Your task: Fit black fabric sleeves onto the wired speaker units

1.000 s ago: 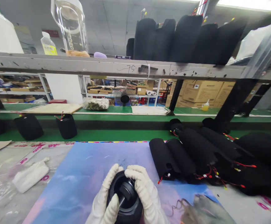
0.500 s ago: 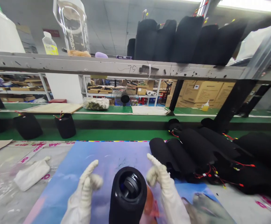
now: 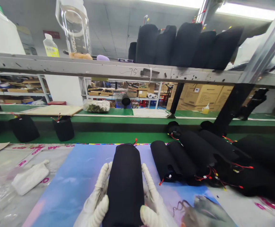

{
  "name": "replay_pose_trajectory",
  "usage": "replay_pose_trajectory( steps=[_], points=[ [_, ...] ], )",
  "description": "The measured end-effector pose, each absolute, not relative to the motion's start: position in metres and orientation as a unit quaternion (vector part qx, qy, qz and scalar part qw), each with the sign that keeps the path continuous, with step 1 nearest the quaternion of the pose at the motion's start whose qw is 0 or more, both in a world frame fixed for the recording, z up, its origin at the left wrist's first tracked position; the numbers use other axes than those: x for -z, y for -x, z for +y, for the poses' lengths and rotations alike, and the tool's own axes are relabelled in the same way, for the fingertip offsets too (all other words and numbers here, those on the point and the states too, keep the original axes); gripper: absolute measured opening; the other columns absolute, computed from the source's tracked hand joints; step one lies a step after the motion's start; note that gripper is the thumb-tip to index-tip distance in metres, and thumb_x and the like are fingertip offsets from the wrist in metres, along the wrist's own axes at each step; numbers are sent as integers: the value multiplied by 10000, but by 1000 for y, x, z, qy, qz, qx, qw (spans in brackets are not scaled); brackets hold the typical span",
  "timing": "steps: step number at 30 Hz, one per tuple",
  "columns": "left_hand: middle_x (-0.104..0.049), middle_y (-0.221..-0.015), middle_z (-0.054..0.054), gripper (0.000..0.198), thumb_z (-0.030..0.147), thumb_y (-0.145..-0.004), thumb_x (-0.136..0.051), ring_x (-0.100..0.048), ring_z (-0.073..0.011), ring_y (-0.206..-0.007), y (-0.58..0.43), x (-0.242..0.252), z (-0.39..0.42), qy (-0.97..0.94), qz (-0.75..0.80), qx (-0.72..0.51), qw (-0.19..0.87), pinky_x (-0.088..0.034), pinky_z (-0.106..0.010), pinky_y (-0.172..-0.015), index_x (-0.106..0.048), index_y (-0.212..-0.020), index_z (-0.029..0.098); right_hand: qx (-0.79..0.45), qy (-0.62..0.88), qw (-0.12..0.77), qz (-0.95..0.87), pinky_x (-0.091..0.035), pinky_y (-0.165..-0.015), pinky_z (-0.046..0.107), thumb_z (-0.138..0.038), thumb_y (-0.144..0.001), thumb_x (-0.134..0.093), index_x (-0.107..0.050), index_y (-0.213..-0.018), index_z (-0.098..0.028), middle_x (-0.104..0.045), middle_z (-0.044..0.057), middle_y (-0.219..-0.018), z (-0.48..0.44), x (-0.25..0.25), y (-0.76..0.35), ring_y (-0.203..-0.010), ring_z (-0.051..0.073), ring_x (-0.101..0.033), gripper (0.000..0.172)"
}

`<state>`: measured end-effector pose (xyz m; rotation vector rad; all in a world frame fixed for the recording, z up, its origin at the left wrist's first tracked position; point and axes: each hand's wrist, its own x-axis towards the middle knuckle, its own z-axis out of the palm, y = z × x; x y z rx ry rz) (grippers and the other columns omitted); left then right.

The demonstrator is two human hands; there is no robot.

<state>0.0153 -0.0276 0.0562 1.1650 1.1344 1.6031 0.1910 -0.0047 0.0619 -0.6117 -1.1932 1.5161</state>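
A black, fabric-covered cylindrical speaker body (image 3: 125,186) tilts in front of me, its long side facing up. A red wire connector shows just beyond its far end. My left hand (image 3: 97,197), in a white glove, is closed along its left side, thumb nearer and fingers farther up. My right hand (image 3: 153,200), gloved likewise, presses on the right side. Both palms are partly hidden by the body. Just right of it lie several similar black bodies (image 3: 164,162) with red and yellow wire leads.
A blue printed mat (image 3: 80,170) covers the bench. A loose white glove (image 3: 30,178) lies left on plastic sheeting. Two black bodies (image 3: 63,128) stand at the back left. Overhead, a shelf beam (image 3: 99,67) carries bottles and more black bodies (image 3: 148,44).
My hands were apart, on either side of the speaker body, which showed its round open end. Now both hands grip it, and it is turned with its long side showing and raised farther into view.
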Motion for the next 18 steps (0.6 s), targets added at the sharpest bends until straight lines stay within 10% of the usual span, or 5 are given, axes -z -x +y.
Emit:
replay_pose_trajectory(
  steps=[6, 14, 18],
  points=[
    [-684, -1382, -70, 709, 501, -758, -831, -573, -368, -1344, -27, -60, -27, -489, 449, -607, 438, -436, -535, -1156, -610, -1411, 339, -575, 341, 563, -487, -591, -986, 437, -327, -788, -779, -583, -1443, -391, -695, 61, -1376, -7, -34, -187, -1296, 323, -644, 687],
    [-646, -1439, -82, 960, 487, -730, -862, -624, -341, -1299, -42, -47, -31, -462, 439, -625, 450, -519, -501, -1081, -378, -1549, 361, -694, 227, 498, -467, -464, -1122, 427, -511, -638, -941, -464, -1498, -455, -552, 6, -1545, -2, -53, -195, -1438, 275, -498, 985],
    [-667, -1413, -79, 1013, 537, -682, -880, -620, -365, -1300, -42, -33, -34, -469, 449, -637, 416, -532, -497, -1073, -374, -1545, 376, -616, 268, 556, -489, -567, -993, 355, -599, -764, -827, -680, -1294, -363, -751, 47, -1283, 10, -72, -186, -1207, 258, -700, 598]
  ],
)
